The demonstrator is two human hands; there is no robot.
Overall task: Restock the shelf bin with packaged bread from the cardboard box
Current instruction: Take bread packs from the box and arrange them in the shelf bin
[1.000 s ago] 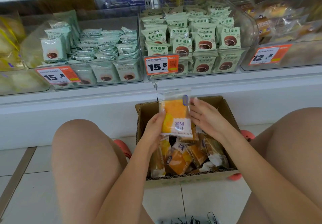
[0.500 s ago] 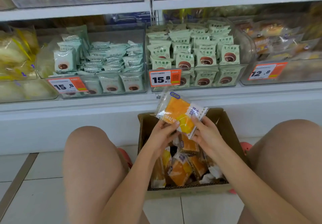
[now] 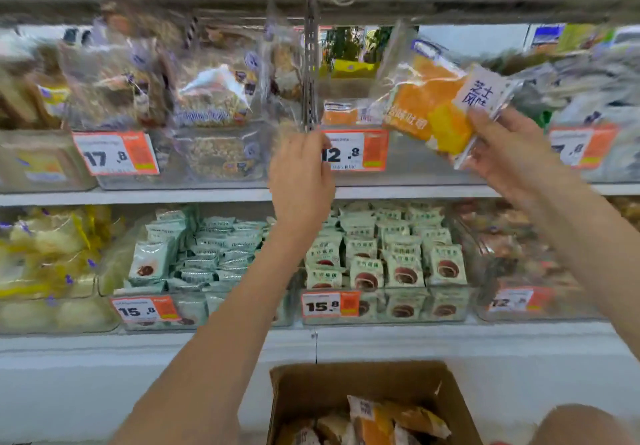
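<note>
The right hand (image 3: 509, 153) is raised to the upper shelf and holds a packaged bread (image 3: 433, 105), an orange and yellow slice in a clear wrapper with a white label panel. Its fingers (image 3: 485, 122) are clamped on the wrapper's right end, thumb on the front near the label. The package is tilted, its left end higher, and it hangs in the air in front of the clear shelf bin (image 3: 415, 164) that carries the 12.8 price tag (image 3: 353, 150). Inside that bin, low at the left, lies another orange package (image 3: 341, 113); the rest of the bin's contents cannot be made out through the blur.

The left hand (image 3: 301, 177) is up at the bin's left front corner, beside the metal shelf upright (image 3: 310, 63), and covers the left edge of the price tag. Its fingers are curled together at the corner, but whether they actually grip the bin edge cannot be told.

To the left on the same shelf stands a bin of clear-wrapped pastries (image 3: 207, 98) with a 17.8 tag (image 3: 114, 153). The shelf below carries two bins of pale green snack packs (image 3: 391, 257), each with a 15.8 tag (image 3: 330, 304), and yellowish packages (image 3: 45, 254) at the far left.

At the bottom of the view the open cardboard box (image 3: 311, 385) sits on the floor against the shelf base, with several more orange bread packages (image 3: 391, 420) lying in it. A bare knee (image 3: 581, 425) shows at the lower right, just beside the box.
</note>
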